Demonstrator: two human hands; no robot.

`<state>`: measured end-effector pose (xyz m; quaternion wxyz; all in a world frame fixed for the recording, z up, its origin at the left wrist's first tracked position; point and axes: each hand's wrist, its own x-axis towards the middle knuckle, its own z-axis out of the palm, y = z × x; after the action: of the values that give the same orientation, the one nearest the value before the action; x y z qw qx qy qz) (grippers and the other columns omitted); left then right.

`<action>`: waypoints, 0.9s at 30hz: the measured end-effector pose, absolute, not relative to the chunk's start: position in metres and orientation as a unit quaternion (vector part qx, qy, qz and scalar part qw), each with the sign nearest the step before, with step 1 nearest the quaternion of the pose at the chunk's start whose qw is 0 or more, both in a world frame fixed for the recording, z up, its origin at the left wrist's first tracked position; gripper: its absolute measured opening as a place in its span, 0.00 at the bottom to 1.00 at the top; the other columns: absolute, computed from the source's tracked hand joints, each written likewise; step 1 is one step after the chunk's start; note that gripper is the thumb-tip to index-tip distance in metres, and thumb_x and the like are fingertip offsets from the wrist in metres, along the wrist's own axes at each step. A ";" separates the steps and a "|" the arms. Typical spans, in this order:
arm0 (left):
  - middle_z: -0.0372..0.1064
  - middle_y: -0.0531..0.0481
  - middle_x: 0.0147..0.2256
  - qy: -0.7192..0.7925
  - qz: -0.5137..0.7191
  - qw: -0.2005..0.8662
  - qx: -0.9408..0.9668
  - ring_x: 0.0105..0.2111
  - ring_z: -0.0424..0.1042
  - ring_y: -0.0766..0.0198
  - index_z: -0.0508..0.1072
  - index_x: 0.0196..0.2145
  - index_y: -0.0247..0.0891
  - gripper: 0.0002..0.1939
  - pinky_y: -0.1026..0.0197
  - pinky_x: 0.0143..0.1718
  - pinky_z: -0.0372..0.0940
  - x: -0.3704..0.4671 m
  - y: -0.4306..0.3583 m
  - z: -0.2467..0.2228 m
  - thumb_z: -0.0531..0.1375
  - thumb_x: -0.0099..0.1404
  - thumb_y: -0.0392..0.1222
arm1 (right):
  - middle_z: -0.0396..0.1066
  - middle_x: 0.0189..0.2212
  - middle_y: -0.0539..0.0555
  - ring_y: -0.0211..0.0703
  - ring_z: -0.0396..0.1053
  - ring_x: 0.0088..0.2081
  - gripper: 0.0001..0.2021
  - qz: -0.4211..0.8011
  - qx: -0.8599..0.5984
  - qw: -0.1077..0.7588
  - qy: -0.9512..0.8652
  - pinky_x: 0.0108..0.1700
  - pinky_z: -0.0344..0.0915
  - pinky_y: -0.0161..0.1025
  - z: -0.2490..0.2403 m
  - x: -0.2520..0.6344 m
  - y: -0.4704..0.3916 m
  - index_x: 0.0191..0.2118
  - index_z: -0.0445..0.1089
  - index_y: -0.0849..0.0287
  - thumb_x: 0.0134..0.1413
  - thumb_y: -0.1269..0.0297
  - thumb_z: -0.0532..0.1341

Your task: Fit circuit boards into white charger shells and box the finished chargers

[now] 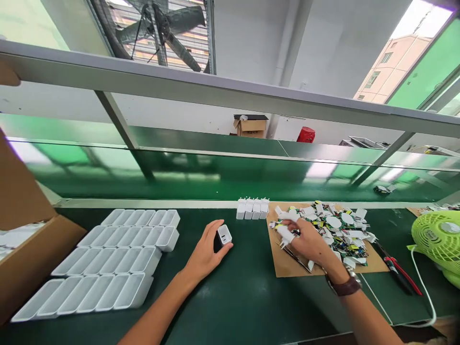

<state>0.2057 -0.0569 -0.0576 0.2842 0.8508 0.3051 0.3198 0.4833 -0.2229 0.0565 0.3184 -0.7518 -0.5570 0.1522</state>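
Note:
My left hand (205, 251) has its thumb and fingers curled round a small white charger case (224, 234), whose end with two slots faces up. Over the pile of parts, my right hand (311, 242) grips a white plug piece (285, 235) with metal prongs pointing down; it is partly blurred. Beneath that hand lies a heap of circuit boards with white pieces (345, 230), spread on a brown cardboard sheet (283, 268). A pair of tweezers (297, 260) lies on the cardboard just under the right hand.
Rows of white open cases (132, 261) stand on the left beside a cardboard box (53, 249). Several white chargers (252, 209) are lined up at the back. Red-and-black pliers (400, 273) and a green fan (438, 239) with its white cord are at the right.

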 end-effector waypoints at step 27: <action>0.69 0.40 0.57 0.304 0.315 0.380 0.815 0.55 0.73 0.52 0.56 0.68 0.44 0.36 0.46 0.59 0.68 0.203 -0.057 -0.051 0.64 0.66 0.40 | 0.71 0.52 0.64 0.56 0.71 0.50 0.23 0.060 -0.616 0.307 -0.723 0.51 0.74 0.55 -0.022 0.427 -0.180 0.58 0.66 0.61 0.56 0.75 0.58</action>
<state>0.2033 -0.0571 -0.0510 0.3799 0.8149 0.3041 0.3150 0.4270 -0.1801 -0.0216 0.3070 -0.6161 -0.7229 0.0595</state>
